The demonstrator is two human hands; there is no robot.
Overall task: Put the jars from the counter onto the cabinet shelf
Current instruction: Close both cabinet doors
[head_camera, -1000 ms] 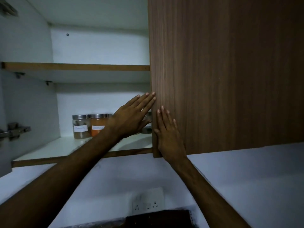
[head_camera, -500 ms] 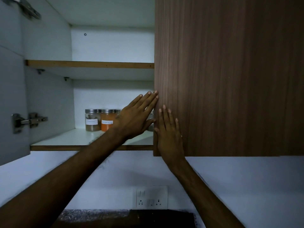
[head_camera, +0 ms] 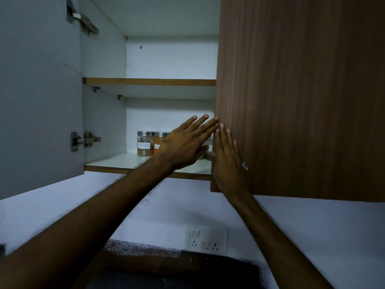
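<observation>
Wood-grain cabinet door [head_camera: 291,90]: your right hand [head_camera: 227,163] lies flat on its left edge, empty. Left hand [head_camera: 183,144], fingers spread, empty, beside that edge. Labelled jars [head_camera: 143,143] on the lower shelf [head_camera: 116,162], behind your left hand. Risk: a swinging door pinching fingers or knocking jars.

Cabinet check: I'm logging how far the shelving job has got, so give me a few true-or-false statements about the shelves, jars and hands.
1. Both hands are empty. True: the left hand and right hand are flat and open.
2. The jars stand on the upper shelf. False: they are on the lower shelf; the upper shelf shows none.
3. The right hand rests on the wooden door. True.
4. The left door is closed. False: it is swung open.
5. One jar holds something orange. True.
</observation>
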